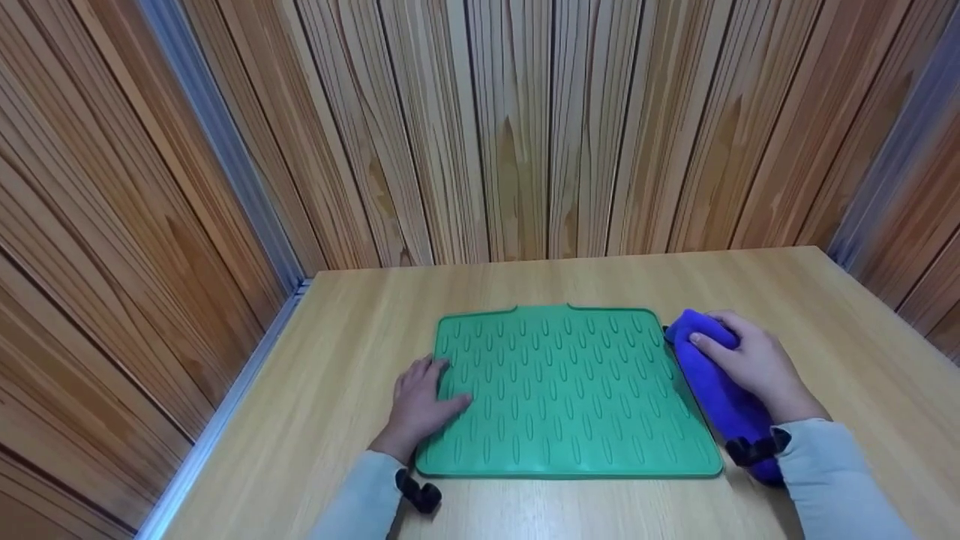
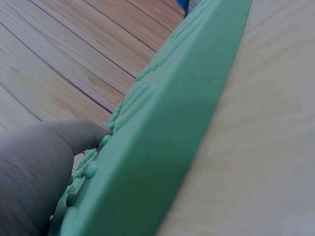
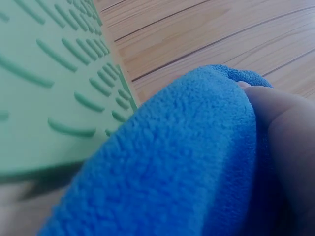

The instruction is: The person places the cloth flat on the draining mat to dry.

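A green mat with raised oval ridges [image 1: 555, 390] lies flat on the wooden table. My left hand [image 1: 421, 405] rests at the mat's left edge, its thumb on the ridged surface and the other fingers along the side. In the left wrist view the thumb [image 2: 74, 137] touches the ridges near the thick green rim [image 2: 167, 123]. At the mat's right edge my right hand [image 1: 754, 364] grips a bunched blue cloth [image 1: 712, 382], thumb on top. Its fluffy texture fills much of the right wrist view, where the cloth [image 3: 172, 147] hides most of the fingers.
The light wood table [image 1: 360, 315] reaches back to a wall of wooden planks [image 1: 525, 135]. Another plank wall [image 1: 112, 225] stands at the left, with a metal strip [image 1: 225, 405] along its foot. Black wrist straps [image 1: 418, 491] sit over pale sleeves.
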{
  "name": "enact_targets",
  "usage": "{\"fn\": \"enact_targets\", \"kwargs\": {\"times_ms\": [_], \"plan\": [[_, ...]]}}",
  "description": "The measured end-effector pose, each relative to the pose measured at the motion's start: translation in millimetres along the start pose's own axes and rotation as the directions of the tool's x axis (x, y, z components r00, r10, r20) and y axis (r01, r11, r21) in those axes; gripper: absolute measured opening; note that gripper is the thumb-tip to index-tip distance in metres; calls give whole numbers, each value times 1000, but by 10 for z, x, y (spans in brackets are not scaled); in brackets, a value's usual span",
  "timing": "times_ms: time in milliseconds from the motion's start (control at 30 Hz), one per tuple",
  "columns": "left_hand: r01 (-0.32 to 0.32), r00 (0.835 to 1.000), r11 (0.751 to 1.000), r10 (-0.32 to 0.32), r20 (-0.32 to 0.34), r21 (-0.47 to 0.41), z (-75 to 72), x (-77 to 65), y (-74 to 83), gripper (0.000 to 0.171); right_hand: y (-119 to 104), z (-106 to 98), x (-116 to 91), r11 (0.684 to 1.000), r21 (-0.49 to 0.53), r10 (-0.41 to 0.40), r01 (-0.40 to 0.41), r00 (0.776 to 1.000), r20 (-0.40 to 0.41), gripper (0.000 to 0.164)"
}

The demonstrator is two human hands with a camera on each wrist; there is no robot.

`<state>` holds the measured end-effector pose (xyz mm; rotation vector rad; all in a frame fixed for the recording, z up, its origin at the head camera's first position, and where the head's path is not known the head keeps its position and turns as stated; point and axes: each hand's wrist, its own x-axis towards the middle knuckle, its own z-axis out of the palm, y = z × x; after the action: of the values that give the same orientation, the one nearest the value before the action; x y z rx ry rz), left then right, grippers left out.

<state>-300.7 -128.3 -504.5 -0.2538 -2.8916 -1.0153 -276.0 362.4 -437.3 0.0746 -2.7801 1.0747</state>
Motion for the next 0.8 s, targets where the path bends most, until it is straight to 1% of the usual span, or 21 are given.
{"fn": "enact_targets", "kwargs": {"times_ms": [133,233,467,567,800], "plan": [[11,1000,1000,-11,-8,-10,-2,4,-5,79,-69,56,41,1000,10,-13,14,1000,-19,68],[9,1000,1000,-9,-12,-12,2,6,-9,79,-131,100,65,1000,19,-9,9,1000,-12,69],[-44,999,999,45,-1,26,0,23,-15,77,-272,217,118,999,29,-43,44,998,-44,65],[-48,999,998,48,-4,27,-3,26,-19,77,-339,268,145,998,43,-34,35,999,-24,68],[-27,1000,999,27,6,27,7,16,-17,77,-471,393,216,998,55,-36,36,999,-14,68]]}}
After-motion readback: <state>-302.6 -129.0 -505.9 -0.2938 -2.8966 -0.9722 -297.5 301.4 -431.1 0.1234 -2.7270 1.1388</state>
